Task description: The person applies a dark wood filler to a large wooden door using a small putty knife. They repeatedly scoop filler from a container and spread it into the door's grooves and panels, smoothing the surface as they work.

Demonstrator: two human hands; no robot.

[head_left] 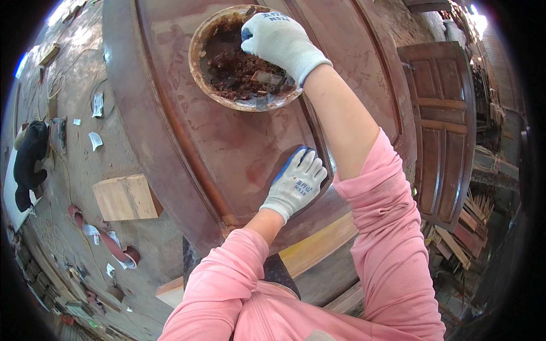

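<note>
A brown wooden door panel [233, 153] lies flat in front of me, with reddish smears on its surface. On its far part stands a round bowl [199, 79], its rim crusted, holding dark brown, lumpy paste [236, 65]. A small flat piece [267, 78] rests in the paste. My right hand [278, 42], in a white glove with a blue palm, is over the bowl's right side with its fingers curled closed; what they hold is hidden. My left hand [296, 182], gloved alike, lies on the panel nearer to me, fingers stretched out.
Left on the floor are a wooden block [128, 197], a curled brown sanding strip [105, 238], paper scraps [95, 141] and a black garment-like thing [31, 159]. Another panelled door [441, 131] leans at the right, near scrap wood [469, 227]. Pale timber [318, 244] lies under the panel's near edge.
</note>
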